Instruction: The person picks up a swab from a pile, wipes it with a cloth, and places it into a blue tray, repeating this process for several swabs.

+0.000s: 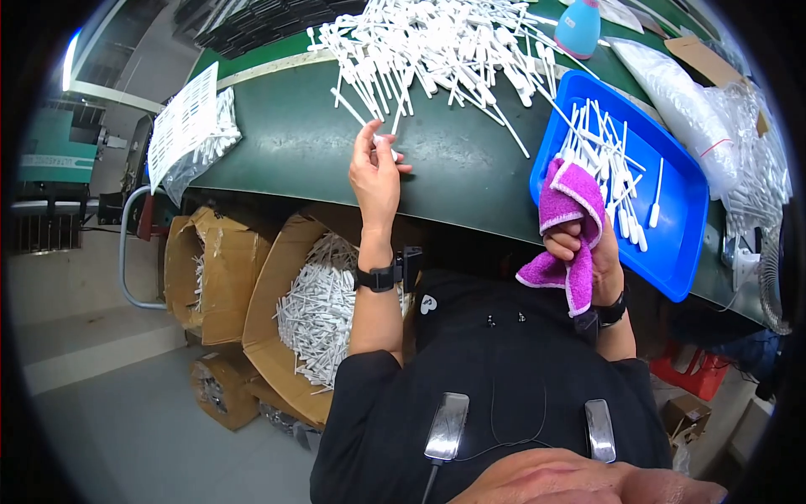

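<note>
Over the green tabletop, my left hand has its fingers curled, with a white stick partly visible between thumb and fingers. Just beyond it spreads a large heap of white plastic sticks, each with a thicker end; a few loose ones reach toward the fingertips. My right hand is closed on a purple cloth with a pale stitched edge, part of which hangs below the fingers. The cloth overlaps the near left side of a blue tray. In the tray lie more white sticks, bunched mostly toward the left.
A bag of sticks under a printed sheet lies at the table's left. Below the front edge stand cardboard boxes of sticks. Far right are a blue bottle and clear plastic bags. Dark trays are stacked far left.
</note>
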`<action>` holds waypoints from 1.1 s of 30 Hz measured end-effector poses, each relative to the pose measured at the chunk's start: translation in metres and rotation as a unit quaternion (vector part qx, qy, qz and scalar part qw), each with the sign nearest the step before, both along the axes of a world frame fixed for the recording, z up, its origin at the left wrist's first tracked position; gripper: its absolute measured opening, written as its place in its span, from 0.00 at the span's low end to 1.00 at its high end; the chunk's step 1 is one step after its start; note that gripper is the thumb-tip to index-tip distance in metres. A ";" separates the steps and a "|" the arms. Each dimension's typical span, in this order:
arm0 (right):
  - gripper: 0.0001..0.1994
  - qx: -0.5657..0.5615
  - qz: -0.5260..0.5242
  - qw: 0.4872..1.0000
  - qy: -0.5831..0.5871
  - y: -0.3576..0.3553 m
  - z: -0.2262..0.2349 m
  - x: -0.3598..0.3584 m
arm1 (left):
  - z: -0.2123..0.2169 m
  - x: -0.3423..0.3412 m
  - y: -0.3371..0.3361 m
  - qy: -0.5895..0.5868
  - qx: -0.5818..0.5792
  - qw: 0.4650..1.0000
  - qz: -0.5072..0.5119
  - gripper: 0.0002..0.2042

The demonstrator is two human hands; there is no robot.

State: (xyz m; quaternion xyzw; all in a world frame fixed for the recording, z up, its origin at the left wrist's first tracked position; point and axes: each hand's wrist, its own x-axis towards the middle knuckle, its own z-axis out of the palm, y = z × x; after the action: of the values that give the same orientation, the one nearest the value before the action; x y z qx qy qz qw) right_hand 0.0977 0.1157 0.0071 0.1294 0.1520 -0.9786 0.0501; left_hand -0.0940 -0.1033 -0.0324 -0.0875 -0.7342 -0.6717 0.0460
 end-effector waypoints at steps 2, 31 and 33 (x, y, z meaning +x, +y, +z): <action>0.18 0.009 0.009 1.000 -0.007 -0.004 0.000 -0.006 | 0.005 0.008 -0.003 0.008 0.025 1.000 -0.003 0.17; 0.15 0.014 -0.034 0.973 0.229 -0.032 -0.042 -0.100 | 0.010 0.089 0.005 -0.409 0.170 0.781 -0.441 0.12; 0.14 -0.052 -0.003 0.960 0.275 -0.026 -0.041 -0.109 | 0.006 0.090 0.003 -0.493 0.370 0.605 -0.505 0.14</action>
State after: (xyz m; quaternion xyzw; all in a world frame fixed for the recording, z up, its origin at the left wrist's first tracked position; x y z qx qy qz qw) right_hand -0.0111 0.0895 -0.0339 -0.1474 0.1087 -0.9830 0.0102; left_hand -0.0040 -0.1006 -0.0259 -0.0755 -0.1737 -0.7441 -0.6406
